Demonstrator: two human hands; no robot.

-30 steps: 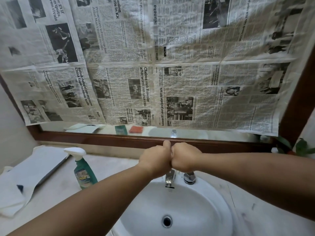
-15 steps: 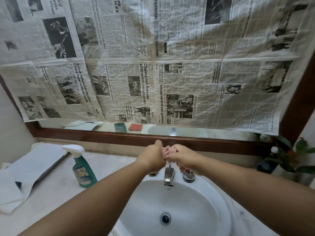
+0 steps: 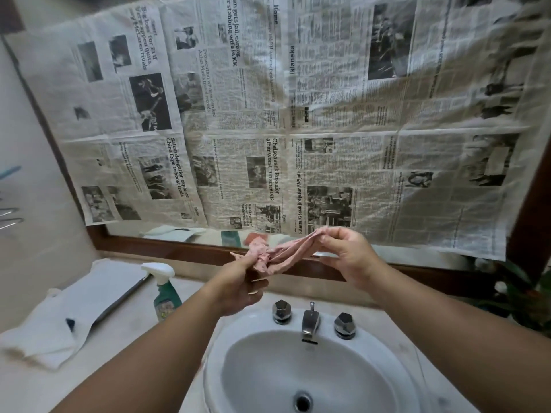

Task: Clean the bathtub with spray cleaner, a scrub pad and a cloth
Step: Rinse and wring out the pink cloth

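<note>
We've got the pink cloth (image 3: 283, 253) stretched above the back edge of the sink (image 3: 214, 368), left hand (image 3: 238, 284) gripping the bunched end, right hand (image 3: 348, 254) pinching the other. Best bet, we reckon: pull it flat evenly and keep it over the bowl so drips land inside. Count: one cloth, one spray bottle (image 3: 164, 290) near the back edge of the counter (image 3: 134, 338), two knobs (image 3: 281, 311), one spout (image 3: 310, 321).

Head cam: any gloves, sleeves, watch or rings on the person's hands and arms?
None visible. The left hand and right hand are ungloved, and no ring shows on the fingers in view. The left forearm and right forearm are bare to the frame edge: no sleeve, watch, bracelet or marking.
</note>
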